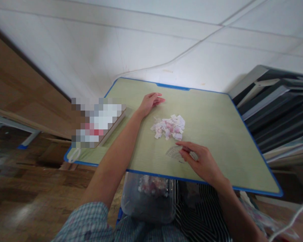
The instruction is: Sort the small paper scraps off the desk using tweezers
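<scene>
Scraps [169, 127] on desk [214, 117]: apparently gathered, heap still loose.
Left hand [149, 102] empty, fingers parted; right hand [205, 161] pinching protractor [172, 153].

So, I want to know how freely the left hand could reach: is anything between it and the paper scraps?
Nothing visible stands between the left hand and the paper scraps; only tabletop shows there. The clear protractor is at the right hand, on the scraps' near side.
</scene>
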### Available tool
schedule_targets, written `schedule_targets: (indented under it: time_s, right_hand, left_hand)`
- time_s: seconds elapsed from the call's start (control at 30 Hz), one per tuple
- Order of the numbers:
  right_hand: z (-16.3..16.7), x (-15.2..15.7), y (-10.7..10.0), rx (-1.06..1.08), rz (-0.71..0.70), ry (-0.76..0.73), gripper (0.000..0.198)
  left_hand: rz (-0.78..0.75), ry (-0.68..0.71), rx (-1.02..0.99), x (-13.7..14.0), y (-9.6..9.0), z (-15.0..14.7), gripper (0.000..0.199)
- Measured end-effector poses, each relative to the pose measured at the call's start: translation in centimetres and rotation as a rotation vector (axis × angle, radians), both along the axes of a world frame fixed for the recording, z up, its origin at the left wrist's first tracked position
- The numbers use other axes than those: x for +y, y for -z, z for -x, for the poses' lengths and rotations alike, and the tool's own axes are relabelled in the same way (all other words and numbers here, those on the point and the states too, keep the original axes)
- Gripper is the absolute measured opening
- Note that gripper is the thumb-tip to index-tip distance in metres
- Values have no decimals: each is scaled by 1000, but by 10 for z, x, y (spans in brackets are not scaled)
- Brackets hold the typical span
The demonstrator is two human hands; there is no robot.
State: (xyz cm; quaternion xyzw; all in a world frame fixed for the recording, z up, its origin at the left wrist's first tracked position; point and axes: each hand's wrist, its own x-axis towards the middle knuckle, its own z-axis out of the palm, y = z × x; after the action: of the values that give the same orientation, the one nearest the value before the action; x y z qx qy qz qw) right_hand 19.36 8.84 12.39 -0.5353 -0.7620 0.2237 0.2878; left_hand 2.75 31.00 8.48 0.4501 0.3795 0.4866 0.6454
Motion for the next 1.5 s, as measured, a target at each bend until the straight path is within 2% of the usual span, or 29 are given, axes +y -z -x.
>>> schedule_targets:
  time_s: [0.27,0.37,0.53,0.6,0.77,0.83,0.93,1.0,1.2,1.5]
  right_hand:
    - [14,-17,14,-136,32,-194,30]
    - [19,-25,19,-146,-15,-257,30]
    - [17,-33,14,-115,-49,-325,27]
    - [13,-32,11,-102,-38,-317,27]
    - [6,-26,9,-51,-67,-129,18]
    - [5,-27,12,-41,-91,-183,16]
    - [6,-33,16,-39,-125,-352,15]
    - [6,-36,18,-30,-147,-390,15]
    - [1,-34,15,-14,-206,-225,20]
    - [-36,7,9,-31,-323,21,28]
  left_hand:
    - [-21,18,-3,0,1,2,19]
    - [-30,18,-6,1,2,2,19]
    - [-21,10,-1,0,1,2,19]
    - [-25,10,-1,0,1,1,19]
    - [-19,11,10,1,2,1,19]
    - [-17,9,15,2,2,2,19]
    - [-25,11,16,1,2,2,20]
    - [-28,14,18,1,2,2,20]
    - [-19,2,17,-1,0,1,19]
    - [-2,-2,-4,0,0,0,18]
